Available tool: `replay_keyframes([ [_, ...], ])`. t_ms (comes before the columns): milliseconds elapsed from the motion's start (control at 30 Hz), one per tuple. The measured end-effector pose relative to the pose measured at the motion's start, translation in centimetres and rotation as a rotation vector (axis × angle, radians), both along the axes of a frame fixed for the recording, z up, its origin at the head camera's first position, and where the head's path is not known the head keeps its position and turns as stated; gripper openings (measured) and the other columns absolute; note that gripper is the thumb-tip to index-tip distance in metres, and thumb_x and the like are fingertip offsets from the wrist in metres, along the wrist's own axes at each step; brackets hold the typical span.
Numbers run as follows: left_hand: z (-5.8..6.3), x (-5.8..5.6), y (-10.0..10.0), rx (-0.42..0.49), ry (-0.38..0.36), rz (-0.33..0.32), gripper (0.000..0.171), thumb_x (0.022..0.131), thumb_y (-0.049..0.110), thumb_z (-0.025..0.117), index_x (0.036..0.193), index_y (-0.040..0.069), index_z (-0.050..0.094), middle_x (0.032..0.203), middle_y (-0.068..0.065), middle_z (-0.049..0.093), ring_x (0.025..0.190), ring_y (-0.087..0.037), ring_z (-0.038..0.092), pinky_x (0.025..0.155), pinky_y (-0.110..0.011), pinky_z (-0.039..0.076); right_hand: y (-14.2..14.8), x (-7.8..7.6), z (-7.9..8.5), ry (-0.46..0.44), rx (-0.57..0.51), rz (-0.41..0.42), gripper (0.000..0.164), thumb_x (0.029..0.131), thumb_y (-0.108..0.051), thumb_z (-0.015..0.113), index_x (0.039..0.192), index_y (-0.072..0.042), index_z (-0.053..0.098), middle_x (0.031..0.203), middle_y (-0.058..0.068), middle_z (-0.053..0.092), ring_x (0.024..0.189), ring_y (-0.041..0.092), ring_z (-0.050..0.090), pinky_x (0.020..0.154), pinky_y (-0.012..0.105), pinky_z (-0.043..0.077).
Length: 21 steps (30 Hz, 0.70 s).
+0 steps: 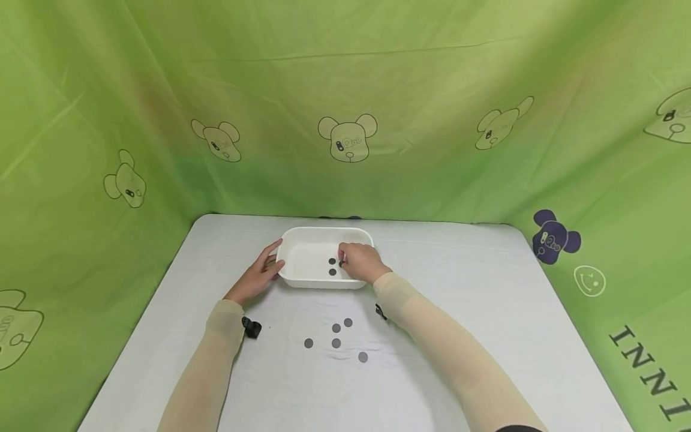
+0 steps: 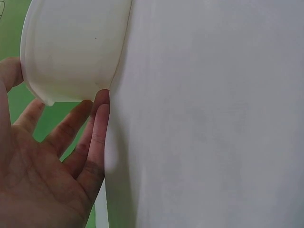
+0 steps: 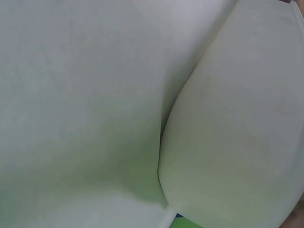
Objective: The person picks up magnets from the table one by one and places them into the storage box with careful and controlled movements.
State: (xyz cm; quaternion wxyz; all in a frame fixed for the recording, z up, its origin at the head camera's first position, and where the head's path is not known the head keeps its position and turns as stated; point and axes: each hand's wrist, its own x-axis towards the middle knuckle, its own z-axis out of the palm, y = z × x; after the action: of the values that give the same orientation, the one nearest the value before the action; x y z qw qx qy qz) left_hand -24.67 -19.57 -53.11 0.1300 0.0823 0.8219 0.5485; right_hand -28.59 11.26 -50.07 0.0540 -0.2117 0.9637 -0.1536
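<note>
A white rectangular tray (image 1: 305, 283) with rounded corners stands toward the back of the table. My left hand (image 1: 258, 277) rests against its left end; in the left wrist view, the thumb touches the rim while the fairly straight fingers meet the end wall. Reaching inside over the right part of the tray, my right hand (image 1: 363, 261) pinches a small dark round disc (image 1: 341, 264) near the floor. Two similar discs (image 1: 332, 261) lie just left of those fingertips. In the right wrist view the tray's outer wall (image 3: 232, 118) hides nearly all of the hand.
Several dark grey discs (image 1: 336, 343) lie scattered on the white-covered table (image 1: 281, 384) in front of the tray. Green curtains (image 1: 281, 180) with printed bear heads surround the back and sides. Small black wrist cameras (image 1: 251, 327) sit on the sleeves.
</note>
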Motion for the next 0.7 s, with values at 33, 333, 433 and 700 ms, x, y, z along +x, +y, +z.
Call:
replay_keyframes([
  [33,-0.04,-0.03,-0.01,0.002,0.000,-0.002,0.069,0.116,0.030,0.052,0.174,0.030,0.015,0.169,-0.025,0.038,0.148,-0.043,0.050,0.119,-0.057,0.045,0.01,0.02,0.04,0.002,0.001,0.000,0.011,0.097,-0.011,0.078,0.101,-0.012,0.068,0.089,0.002,0.072,0.082,0.022,0.066,0.079,0.043,0.057],
  [333,-0.26,0.00,0.08,-0.023,0.008,0.004,0.067,0.116,0.031,0.053,0.173,0.034,0.019,0.167,-0.023,0.042,0.146,-0.042,0.052,0.119,-0.057,0.045,0.04,0.23,0.21,0.011,0.004,0.012,0.010,0.095,-0.005,0.074,0.103,-0.009,0.069,0.088,0.004,0.071,0.083,0.025,0.067,0.078,0.045,0.058],
  [433,-0.42,-0.10,-0.01,-0.033,0.008,0.009,0.066,0.116,0.032,0.052,0.173,0.034,0.019,0.167,-0.023,0.042,0.146,-0.042,0.051,0.120,-0.058,0.043,0.09,0.27,0.24,0.031,-0.022,0.023,0.012,0.094,0.000,0.071,0.104,-0.008,0.070,0.090,0.005,0.073,0.085,0.026,0.068,0.084,0.047,0.058],
  [700,-0.27,-0.19,-0.05,-0.062,0.011,0.012,0.066,0.115,0.035,0.052,0.173,0.036,0.019,0.167,-0.022,0.042,0.145,-0.042,0.053,0.122,-0.060,0.039,0.74,0.03,0.23,0.066,-0.097,0.050,0.016,0.096,-0.003,0.071,0.110,-0.010,0.070,0.093,0.003,0.072,0.087,0.024,0.067,0.087,0.044,0.056],
])
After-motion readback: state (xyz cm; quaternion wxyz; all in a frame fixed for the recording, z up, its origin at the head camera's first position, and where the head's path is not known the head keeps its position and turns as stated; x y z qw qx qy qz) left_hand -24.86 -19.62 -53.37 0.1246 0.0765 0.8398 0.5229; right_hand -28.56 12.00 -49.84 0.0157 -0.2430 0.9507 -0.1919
